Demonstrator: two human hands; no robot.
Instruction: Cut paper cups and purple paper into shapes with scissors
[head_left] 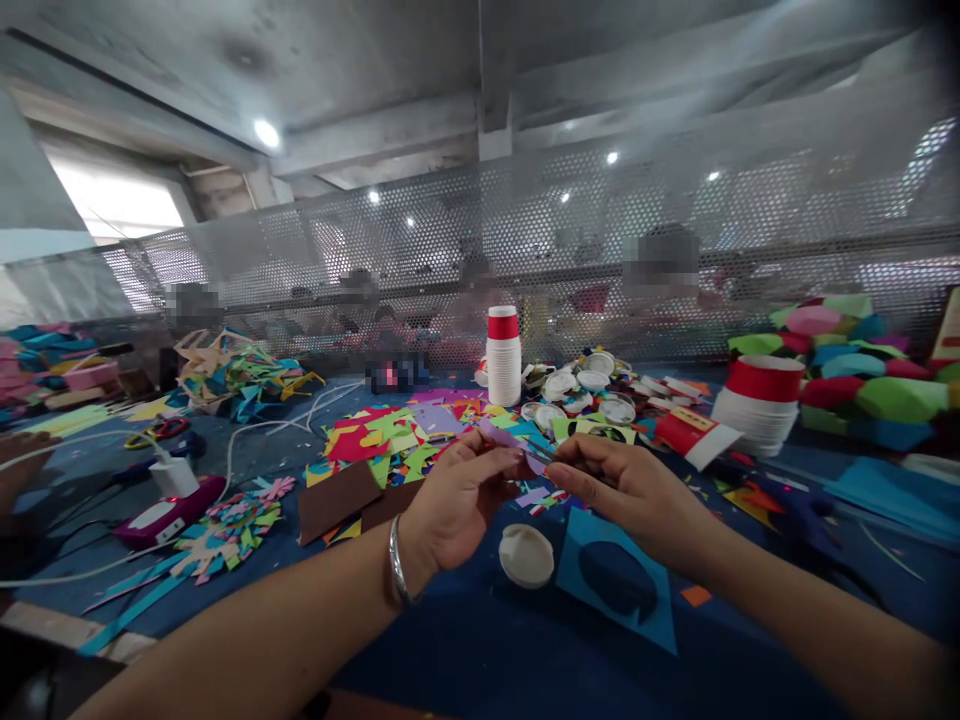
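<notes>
My left hand (465, 490), with a silver bangle at its wrist, pinches a small piece of lavender paper (498, 434) above the table. Close to its right, my right hand (619, 485) has its fingers closed by the paper's edge. A thin greyish thing shows between those fingers, too small to name. Under the hands lie lavender scraps (534, 497). Just below them is a round off-white disc (526, 556). Beside it, a blue paper sheet (660, 610) has a large round hole cut out.
Stacked paper cups (504, 372) stand behind the hands, with another cup stack (756, 405) at right. Coloured paper scraps (375, 435) and brown card (339, 500) lie to the left. A purple power strip (172, 512) trails white cables. A dark blue glue gun (806, 515) lies at right.
</notes>
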